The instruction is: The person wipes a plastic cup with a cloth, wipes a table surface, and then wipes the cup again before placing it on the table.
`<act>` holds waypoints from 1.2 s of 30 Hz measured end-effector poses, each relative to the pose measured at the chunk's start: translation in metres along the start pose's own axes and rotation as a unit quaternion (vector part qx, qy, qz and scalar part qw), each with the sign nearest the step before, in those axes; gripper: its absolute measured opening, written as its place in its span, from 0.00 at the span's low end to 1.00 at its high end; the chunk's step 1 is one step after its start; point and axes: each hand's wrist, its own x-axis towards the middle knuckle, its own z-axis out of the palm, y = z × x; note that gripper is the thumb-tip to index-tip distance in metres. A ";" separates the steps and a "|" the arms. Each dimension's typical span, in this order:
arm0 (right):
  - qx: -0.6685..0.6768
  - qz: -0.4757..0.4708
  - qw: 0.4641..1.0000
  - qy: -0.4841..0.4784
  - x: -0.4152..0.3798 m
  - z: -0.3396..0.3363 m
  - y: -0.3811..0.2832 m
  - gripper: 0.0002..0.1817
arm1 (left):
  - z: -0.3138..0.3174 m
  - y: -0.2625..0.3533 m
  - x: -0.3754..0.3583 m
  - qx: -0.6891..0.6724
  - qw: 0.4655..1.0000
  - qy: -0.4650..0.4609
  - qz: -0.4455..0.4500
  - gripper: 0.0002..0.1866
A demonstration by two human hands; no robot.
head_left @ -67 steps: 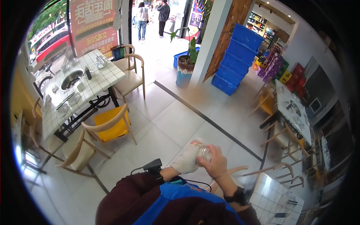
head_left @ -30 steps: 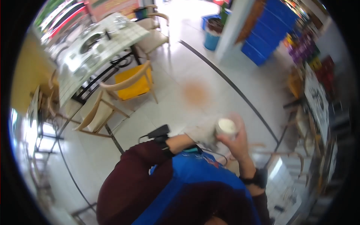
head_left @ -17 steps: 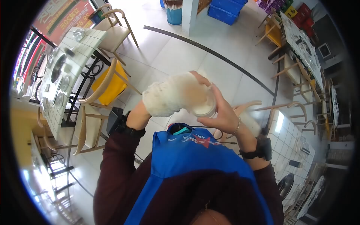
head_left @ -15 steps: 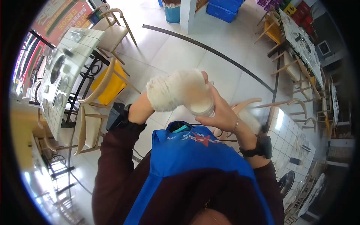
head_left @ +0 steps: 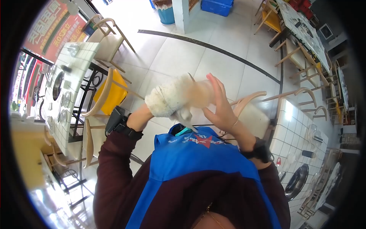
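Observation:
A fluffy white towel (head_left: 166, 100) covers my left hand, hiding its fingers; the hand appears wrapped in it, and a loose end hangs below. Against the towel's right side is a drinking glass (head_left: 206, 93), mostly lost in a blurred patch. My right hand (head_left: 224, 108) is beside the glass with its fingers stretched upward and thumb apart, close to or touching its side. Both hands are in front of the blue apron (head_left: 202, 156).
A tiled table (head_left: 85, 53) with glasses and a round pot insert stands at left, beside wooden chairs (head_left: 114, 40) and a yellow-seated chair (head_left: 114, 91). Another tiled table (head_left: 284, 131) is close on the right. Blue crates (head_left: 217, 7) and a bin (head_left: 166, 15) are ahead.
My right hand has loosened from around the glass, its fingers now straightened. The towel has shifted, and a loose end now hangs down. The view has moved slightly.

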 end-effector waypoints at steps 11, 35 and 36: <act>0.417 0.334 0.834 -0.137 0.013 -0.011 0.019 0.31 | -0.050 0.044 0.050 -0.302 0.924 -0.133 -0.195 0.24; 0.443 0.343 0.823 -0.095 0.003 0.009 0.038 0.31 | -0.057 0.067 0.049 -0.138 0.968 -0.123 -0.171 0.48; 0.443 0.341 0.824 -0.094 -0.001 0.013 0.043 0.31 | -0.052 0.068 0.045 -0.029 0.992 -0.041 -0.113 0.48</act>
